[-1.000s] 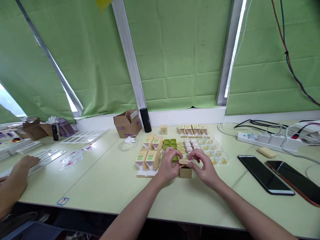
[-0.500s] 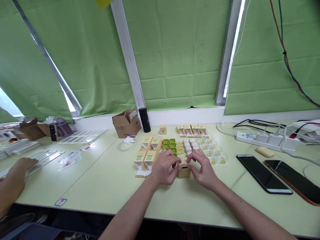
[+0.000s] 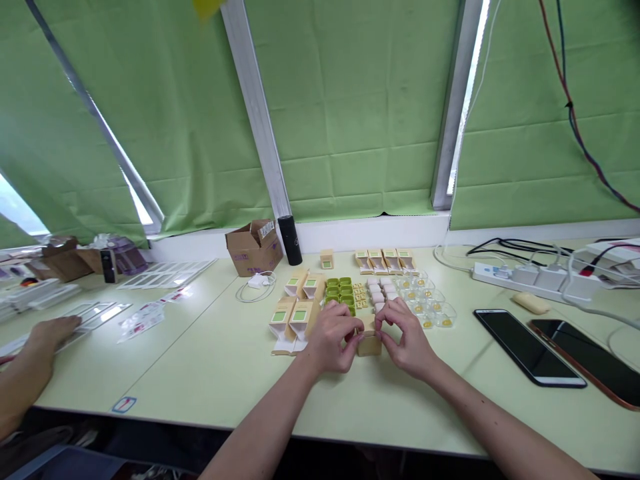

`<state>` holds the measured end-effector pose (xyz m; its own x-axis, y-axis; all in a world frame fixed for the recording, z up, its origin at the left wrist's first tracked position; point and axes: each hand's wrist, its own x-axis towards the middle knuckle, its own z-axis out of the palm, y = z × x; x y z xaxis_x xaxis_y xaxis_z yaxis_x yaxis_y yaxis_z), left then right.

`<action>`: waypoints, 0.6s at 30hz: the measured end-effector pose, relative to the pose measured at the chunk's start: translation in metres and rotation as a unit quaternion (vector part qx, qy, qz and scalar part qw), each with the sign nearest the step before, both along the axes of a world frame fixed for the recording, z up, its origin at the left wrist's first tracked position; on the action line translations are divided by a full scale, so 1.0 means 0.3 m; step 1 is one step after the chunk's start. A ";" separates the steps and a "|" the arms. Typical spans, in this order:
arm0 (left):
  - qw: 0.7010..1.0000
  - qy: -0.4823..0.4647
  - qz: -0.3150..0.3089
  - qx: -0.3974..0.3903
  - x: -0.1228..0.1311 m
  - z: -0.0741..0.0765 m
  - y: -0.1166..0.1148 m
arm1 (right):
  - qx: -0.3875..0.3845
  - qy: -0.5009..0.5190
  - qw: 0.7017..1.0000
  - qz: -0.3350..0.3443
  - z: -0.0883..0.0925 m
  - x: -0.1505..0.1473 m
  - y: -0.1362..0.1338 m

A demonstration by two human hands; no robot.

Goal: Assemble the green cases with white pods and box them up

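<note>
My left hand [image 3: 334,340] and my right hand [image 3: 407,337] both pinch a small tan cardboard box [image 3: 369,342] that stands on the pale green table [image 3: 215,360]. The fingertips of both hands press on the box's top flap, which lies down on the box. Just behind the box sit green trays [image 3: 340,291], small pink pieces [image 3: 379,291] and clear cups with yellow contents [image 3: 425,300]. Left of my hands stand tan boxes with green windows [image 3: 295,315].
Two phones [image 3: 530,347] lie at the right, behind them a power strip with cables [image 3: 525,275]. A brown carton [image 3: 254,248] and a black cylinder [image 3: 289,240] stand near the window sill. Another person's hand [image 3: 47,333] rests on the table at far left.
The box's top flap, raised a second ago, has been pushed down flat. My hands have drawn closer together over the box.
</note>
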<state>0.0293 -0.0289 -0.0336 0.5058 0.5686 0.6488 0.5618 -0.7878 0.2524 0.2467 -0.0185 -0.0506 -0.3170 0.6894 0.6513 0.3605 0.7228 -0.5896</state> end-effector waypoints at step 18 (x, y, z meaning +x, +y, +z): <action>0.999 0.028 -0.014 0.006 0.002 -0.017 0.006 | -0.023 -0.017 0.999 0.031 -0.001 0.006 0.007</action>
<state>0.0300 -0.0271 -0.0386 0.5572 0.5463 0.6254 0.5523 -0.8062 0.2122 0.2483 -0.0163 -0.0508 -0.3811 0.6974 0.6070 0.3363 0.7161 -0.6116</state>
